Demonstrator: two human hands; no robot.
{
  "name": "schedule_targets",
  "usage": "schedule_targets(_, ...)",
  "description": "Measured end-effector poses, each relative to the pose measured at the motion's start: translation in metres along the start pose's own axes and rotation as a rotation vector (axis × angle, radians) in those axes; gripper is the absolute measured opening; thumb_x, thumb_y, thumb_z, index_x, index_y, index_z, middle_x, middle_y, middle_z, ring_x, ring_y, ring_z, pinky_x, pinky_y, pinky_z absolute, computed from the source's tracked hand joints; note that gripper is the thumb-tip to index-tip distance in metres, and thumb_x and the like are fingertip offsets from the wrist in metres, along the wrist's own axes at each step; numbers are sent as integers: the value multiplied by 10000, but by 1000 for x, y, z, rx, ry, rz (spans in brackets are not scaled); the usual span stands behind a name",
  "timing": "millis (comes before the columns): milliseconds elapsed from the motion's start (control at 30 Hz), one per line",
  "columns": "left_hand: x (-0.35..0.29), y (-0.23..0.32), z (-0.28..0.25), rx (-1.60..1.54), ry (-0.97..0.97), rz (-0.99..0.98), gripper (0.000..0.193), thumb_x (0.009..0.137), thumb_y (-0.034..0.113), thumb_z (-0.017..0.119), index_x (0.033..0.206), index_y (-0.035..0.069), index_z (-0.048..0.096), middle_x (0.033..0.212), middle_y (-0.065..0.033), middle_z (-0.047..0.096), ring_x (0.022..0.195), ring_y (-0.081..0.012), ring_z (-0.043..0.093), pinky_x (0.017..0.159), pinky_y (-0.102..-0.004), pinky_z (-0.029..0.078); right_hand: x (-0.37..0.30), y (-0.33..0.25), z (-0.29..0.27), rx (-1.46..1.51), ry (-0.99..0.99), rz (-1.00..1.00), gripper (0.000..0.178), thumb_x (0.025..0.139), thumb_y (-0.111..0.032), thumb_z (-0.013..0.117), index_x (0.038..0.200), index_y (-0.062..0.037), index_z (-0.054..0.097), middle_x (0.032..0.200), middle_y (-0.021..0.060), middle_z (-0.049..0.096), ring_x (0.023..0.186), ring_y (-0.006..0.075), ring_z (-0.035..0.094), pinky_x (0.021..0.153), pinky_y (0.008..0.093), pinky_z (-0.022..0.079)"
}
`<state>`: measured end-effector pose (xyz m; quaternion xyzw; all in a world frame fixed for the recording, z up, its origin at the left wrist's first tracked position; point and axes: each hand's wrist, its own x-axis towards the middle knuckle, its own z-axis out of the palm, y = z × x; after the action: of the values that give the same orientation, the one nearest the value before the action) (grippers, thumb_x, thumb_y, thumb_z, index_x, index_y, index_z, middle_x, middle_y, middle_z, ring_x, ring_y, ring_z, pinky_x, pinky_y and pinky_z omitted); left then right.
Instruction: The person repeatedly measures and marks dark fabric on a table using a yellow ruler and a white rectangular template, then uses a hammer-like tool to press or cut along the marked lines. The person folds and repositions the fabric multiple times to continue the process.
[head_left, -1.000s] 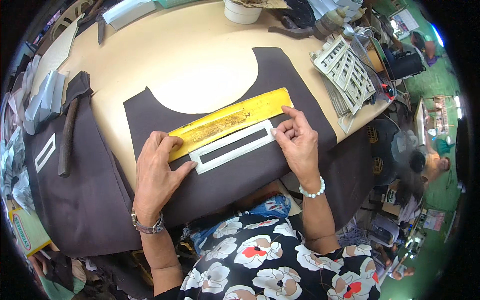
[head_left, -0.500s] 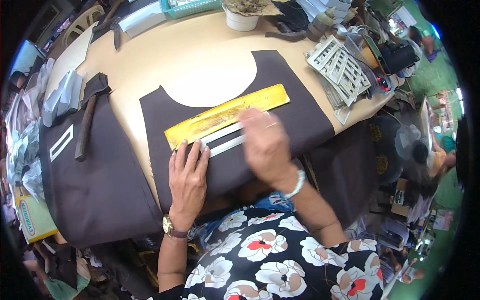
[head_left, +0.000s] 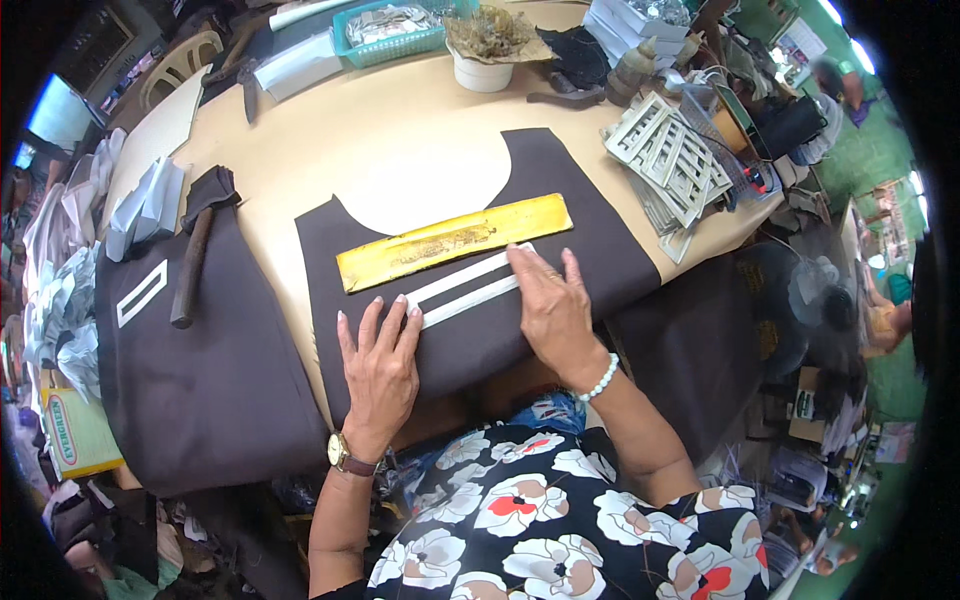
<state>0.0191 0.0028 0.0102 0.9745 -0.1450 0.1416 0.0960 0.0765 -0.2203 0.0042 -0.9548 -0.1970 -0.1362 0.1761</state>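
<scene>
A slim white rectangular frame (head_left: 463, 303) with a long slot lies on a dark brown cloth piece (head_left: 610, 225). At its left end rest the fingertips of my left hand (head_left: 383, 365), palm down with fingers spread. My right hand (head_left: 556, 320) lies over its right end, fingers stretched out and thumb partly hidden. Just beyond the frame is a worn yellow bar (head_left: 460, 238) with dark stains, which neither hand touches. The cloth's far edge has a deep curved cutout.
Left, another dark cloth (head_left: 210, 400) carries a second white frame (head_left: 142, 293) and a wooden-handled tool (head_left: 190, 265). Stacked pale slotted templates (head_left: 670, 165) lie at right. Far back stand a teal basket (head_left: 390, 38) and a white pot (head_left: 482, 72). Scissors-like blades (head_left: 248, 92) lie back left.
My right hand, blurred beside the yellow bar before, now rests still on the frame's right end. The bar's left end sits farther from the frame. The whole view has shifted slightly.
</scene>
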Motion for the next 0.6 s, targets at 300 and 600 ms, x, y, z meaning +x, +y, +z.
schedule_targets(300,-2,-2,7,-113,26,-31,385,830,-14,538,1193,82,622,1275,-94,563,1239,-314,463,1080,-553,273,8,8,-5,2,91,101,353,871,-6,478,1212,-14,568,1107,126,661,1068,267,613,1016,548,340)
schedule_targets(600,-3,-3,6,-162,34,-29,394,817,-9,546,1195,79,616,1283,-105,554,1236,-324,461,1064,-537,305,8,7,-2,7,114,118,305,884,-30,486,1167,-30,601,1073,119,673,1059,260,617,996,527,356)
